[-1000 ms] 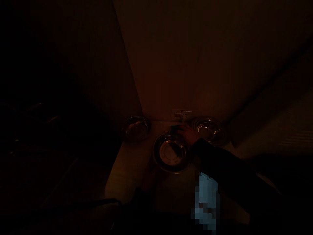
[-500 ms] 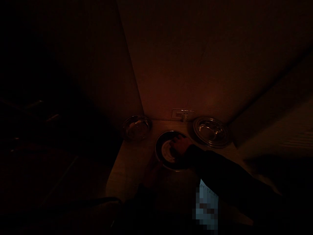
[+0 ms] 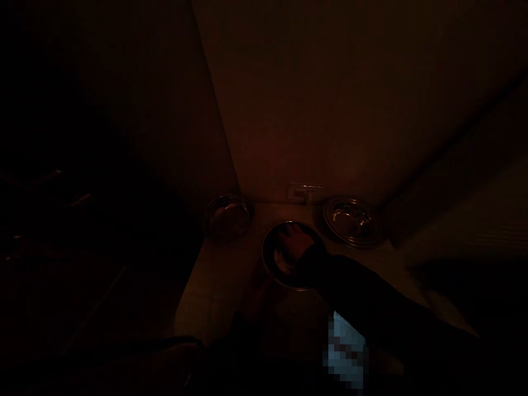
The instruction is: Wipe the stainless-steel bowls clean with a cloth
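In very dim light, a round dish (image 3: 293,286) with a shiny rim, a dark inner wall and a paler middle rests on a small wooden table. My right hand (image 3: 297,241) reaches into it, its fingers spread and bent down over the inside toward the far left. Whether anything lies under those fingers is too dark to see. My left hand (image 3: 258,286) is a faint shape at the dish's near left rim; its fingers are lost in shadow.
Shiny metal dishes (image 3: 355,223) stand at the table's back right, and another shiny bowl (image 3: 229,217) at its back left. A wall socket (image 3: 306,191) with a plug is behind. A lit, blurred screen (image 3: 348,349) glows below my right forearm.
My right hand has shifted slightly left and away from me within the dish. The picture has grown darker. My left hand seems to stay at the rim.
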Demonstrator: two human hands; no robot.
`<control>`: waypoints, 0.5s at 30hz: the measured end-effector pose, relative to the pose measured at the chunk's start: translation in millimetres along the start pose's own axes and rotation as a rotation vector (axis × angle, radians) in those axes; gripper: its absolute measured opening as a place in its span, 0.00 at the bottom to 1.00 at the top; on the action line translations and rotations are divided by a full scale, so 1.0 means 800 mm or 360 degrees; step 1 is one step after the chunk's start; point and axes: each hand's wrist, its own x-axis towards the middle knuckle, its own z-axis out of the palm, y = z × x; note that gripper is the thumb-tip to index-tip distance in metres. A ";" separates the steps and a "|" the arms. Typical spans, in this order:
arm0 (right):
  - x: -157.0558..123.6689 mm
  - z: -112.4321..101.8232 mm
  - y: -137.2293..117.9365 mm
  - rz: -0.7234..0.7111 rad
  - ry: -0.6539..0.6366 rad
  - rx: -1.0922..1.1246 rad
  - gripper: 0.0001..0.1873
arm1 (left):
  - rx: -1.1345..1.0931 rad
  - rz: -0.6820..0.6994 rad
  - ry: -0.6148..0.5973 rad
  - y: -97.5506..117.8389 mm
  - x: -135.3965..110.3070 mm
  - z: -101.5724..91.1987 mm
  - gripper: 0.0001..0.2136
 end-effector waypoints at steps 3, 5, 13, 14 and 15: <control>-0.001 0.007 -0.014 -0.0035 -0.0012 0.0095 0.21 | 0.0001 0.0005 0.0021 0.000 0.005 -0.002 0.33; -0.008 0.012 -0.022 -0.0143 -0.0075 0.0173 0.20 | -0.0004 0.0045 0.0026 0.002 0.009 -0.005 0.32; -0.041 -0.029 0.032 -0.0135 -0.0072 0.0217 0.08 | -0.0028 0.0018 0.0008 0.023 -0.002 0.009 0.35; -0.042 -0.039 0.038 -0.0089 0.0030 0.0237 0.11 | 0.0026 0.0028 0.0052 0.027 -0.005 0.012 0.33; -0.044 -0.048 0.044 -0.0053 0.0129 0.0277 0.14 | 0.0114 0.0066 0.0102 0.032 -0.007 0.013 0.31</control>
